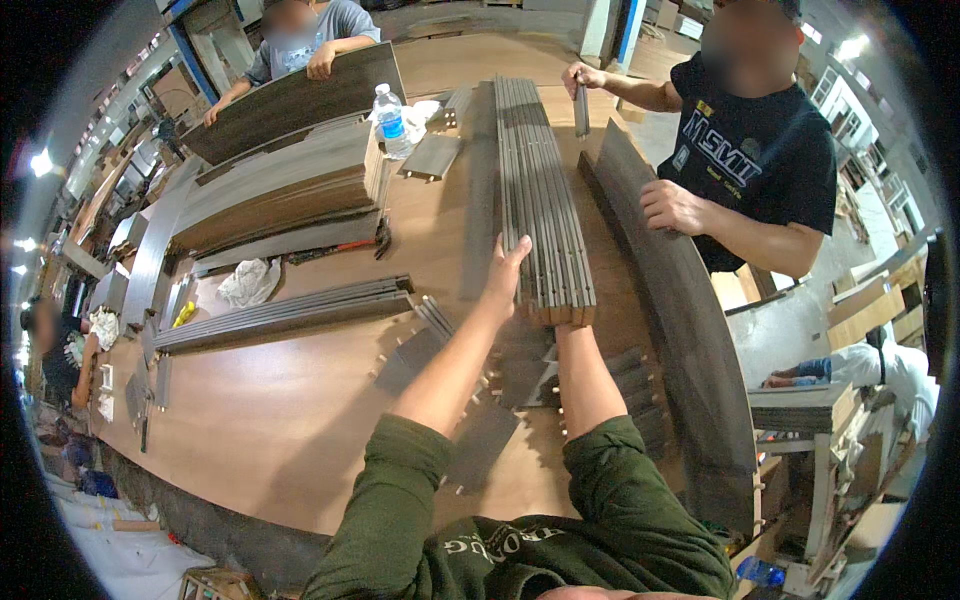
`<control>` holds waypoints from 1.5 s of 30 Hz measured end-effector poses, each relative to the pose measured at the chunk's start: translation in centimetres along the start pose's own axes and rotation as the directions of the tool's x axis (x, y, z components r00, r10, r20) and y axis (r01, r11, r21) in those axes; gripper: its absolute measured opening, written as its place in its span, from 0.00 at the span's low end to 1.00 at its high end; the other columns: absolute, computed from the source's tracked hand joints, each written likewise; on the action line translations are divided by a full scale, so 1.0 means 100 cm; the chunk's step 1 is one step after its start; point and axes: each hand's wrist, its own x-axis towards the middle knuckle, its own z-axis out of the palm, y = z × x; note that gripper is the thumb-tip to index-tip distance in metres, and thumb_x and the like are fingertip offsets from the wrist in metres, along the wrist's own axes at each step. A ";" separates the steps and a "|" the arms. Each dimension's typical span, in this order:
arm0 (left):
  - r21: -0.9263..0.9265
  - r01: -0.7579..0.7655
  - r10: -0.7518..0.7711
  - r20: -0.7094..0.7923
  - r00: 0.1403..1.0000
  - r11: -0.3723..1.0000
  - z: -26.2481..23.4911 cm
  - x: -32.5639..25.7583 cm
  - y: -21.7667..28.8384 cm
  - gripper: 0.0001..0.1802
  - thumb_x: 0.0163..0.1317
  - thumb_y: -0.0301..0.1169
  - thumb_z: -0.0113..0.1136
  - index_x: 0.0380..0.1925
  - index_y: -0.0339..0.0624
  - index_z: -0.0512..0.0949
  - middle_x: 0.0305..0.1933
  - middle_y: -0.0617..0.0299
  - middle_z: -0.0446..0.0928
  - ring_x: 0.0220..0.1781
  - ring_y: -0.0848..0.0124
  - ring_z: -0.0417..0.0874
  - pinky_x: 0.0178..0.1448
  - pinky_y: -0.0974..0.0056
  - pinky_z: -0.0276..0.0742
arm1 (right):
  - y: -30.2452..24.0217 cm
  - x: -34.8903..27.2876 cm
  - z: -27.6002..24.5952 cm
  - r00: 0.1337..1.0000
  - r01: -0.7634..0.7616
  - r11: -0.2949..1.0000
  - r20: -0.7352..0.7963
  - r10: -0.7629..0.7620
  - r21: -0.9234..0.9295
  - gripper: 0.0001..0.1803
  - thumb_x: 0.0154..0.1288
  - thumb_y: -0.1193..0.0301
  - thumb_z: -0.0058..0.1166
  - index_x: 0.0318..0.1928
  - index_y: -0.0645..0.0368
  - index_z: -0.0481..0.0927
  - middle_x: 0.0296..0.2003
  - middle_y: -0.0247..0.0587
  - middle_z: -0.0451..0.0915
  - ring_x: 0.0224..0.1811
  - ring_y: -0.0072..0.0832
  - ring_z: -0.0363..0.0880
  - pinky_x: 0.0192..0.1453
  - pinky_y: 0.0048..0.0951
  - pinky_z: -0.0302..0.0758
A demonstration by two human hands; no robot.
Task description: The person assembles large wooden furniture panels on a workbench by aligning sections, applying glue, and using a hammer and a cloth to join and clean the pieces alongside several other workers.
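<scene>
A long bundle of narrow dark grey wooden strips [545,190] stretches away from me over the table. My left hand [507,272] grips its left side near the close end, thumb on top and fingers out of sight beneath. Under that same end, my right hand [575,338] holds the bundle from below, its fingers hidden by the strips. Small grey panels [483,445] with pale dowels lie on the table below my forearms. To the right, more short dowelled pieces [630,400] sit close to my right forearm.
A long curved-looking grey board [690,330] runs along the right edge, where one co-worker holds a short strip [582,110]. Another co-worker tilts a wide panel [300,100] at the far left. Stacked panels [280,190], a water bottle [391,122] and a strip pile [285,318] share the table [250,420].
</scene>
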 end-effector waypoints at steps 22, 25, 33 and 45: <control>0.135 0.011 -0.003 -0.060 0.998 0.991 -0.050 0.066 -0.059 0.45 0.57 0.36 0.62 0.68 0.33 0.49 0.66 0.47 0.63 0.66 0.60 0.64 0.69 0.58 0.56 | 0.041 0.062 -0.046 0.985 -0.134 0.986 -0.096 0.144 0.099 0.24 0.72 0.57 0.35 0.57 0.59 0.72 0.48 0.43 0.78 0.50 0.35 0.76 0.53 0.38 0.74; 0.196 -0.030 0.050 -0.096 0.994 0.980 -0.043 0.052 -0.056 0.43 0.57 0.34 0.62 0.68 0.35 0.50 0.64 0.49 0.65 0.65 0.60 0.66 0.69 0.58 0.57 | 0.034 0.054 -0.040 0.979 -0.142 0.987 -0.137 0.151 0.078 0.24 0.72 0.57 0.35 0.55 0.59 0.73 0.48 0.43 0.78 0.49 0.36 0.77 0.53 0.40 0.74; 0.240 0.104 -0.066 -0.162 0.985 0.965 -0.039 -0.003 -0.056 0.46 0.55 0.39 0.65 0.67 0.36 0.50 0.65 0.50 0.63 0.66 0.62 0.62 0.69 0.57 0.56 | 0.025 0.002 -0.024 0.905 -0.262 0.963 -0.332 0.265 0.054 0.24 0.70 0.56 0.33 0.51 0.59 0.76 0.46 0.46 0.79 0.48 0.39 0.77 0.53 0.45 0.74; 0.824 0.296 -0.065 -0.304 0.951 0.483 -0.055 -0.005 -0.033 0.43 0.55 0.48 0.62 0.60 0.28 0.58 0.58 0.35 0.69 0.62 0.49 0.71 0.64 0.54 0.65 | -0.013 -0.018 -0.020 0.818 -0.532 0.754 -0.464 0.340 -0.384 0.34 0.65 0.45 0.37 0.56 0.62 0.73 0.56 0.50 0.72 0.59 0.42 0.69 0.61 0.45 0.66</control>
